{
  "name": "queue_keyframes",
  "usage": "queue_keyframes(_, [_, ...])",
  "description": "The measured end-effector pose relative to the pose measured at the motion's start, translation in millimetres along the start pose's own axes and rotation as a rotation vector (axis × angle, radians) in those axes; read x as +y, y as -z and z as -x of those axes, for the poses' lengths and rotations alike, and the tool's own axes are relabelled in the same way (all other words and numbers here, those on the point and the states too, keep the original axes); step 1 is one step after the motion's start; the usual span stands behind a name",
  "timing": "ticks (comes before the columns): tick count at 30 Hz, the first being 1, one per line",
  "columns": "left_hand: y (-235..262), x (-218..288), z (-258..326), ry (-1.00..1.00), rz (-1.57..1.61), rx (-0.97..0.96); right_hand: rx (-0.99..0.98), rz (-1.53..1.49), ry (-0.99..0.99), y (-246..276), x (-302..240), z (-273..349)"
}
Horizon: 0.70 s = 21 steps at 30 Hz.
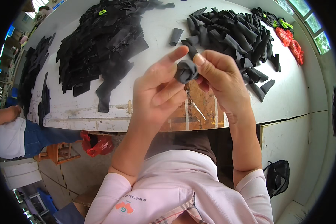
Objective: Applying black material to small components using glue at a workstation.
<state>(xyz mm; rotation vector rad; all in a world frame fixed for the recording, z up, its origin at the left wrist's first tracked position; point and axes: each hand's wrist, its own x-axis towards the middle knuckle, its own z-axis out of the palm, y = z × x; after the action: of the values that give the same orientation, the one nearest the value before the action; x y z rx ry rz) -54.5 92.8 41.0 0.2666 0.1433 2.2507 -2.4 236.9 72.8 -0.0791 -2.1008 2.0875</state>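
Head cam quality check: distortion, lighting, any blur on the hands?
Head view: strong fisheye, the white table edge bows and black vignette fills the rim; soft even daylight, no glare; left hand, right hand and the rolled black fabric piece are sharp.

We hold a rolled piece of fabric (186,71) between our left hand (158,91) and right hand (221,80), above the near edge of the table (160,28); on the table, behind and to the left, lies a heap of flat pieces (100,41); behind and to the right lies a pile of rolled pieces (231,35); one loose roll (176,36) sits between the two; another person (11,130) is at the far left, beside the table's left end.
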Motion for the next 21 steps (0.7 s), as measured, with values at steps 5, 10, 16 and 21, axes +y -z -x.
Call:
queue_keyframes(5, [55.8, -12.2, 5.0, 0.088, -0.030, 0.288, -0.102, -0.299, -0.400, 5.3, 67.8, 9.9])
queue_keyframes(10, [34.2, -12.7, 4.2, -0.001, -0.155, -0.024, -0.133, -0.222, -0.171, 7.3, 57.0, 2.5])
queue_keyframes(16, [39.6, -11.6, 9.4, -0.040, -0.670, 0.188, -0.364, -0.187, -0.130, 16.1, 80.2, -6.7])
queue_keyframes(21, [33.0, -22.7, 6.8, -0.241, -0.889, 0.237, -0.222, -0.235, -0.081, 9.8, 96.1, 1.8])
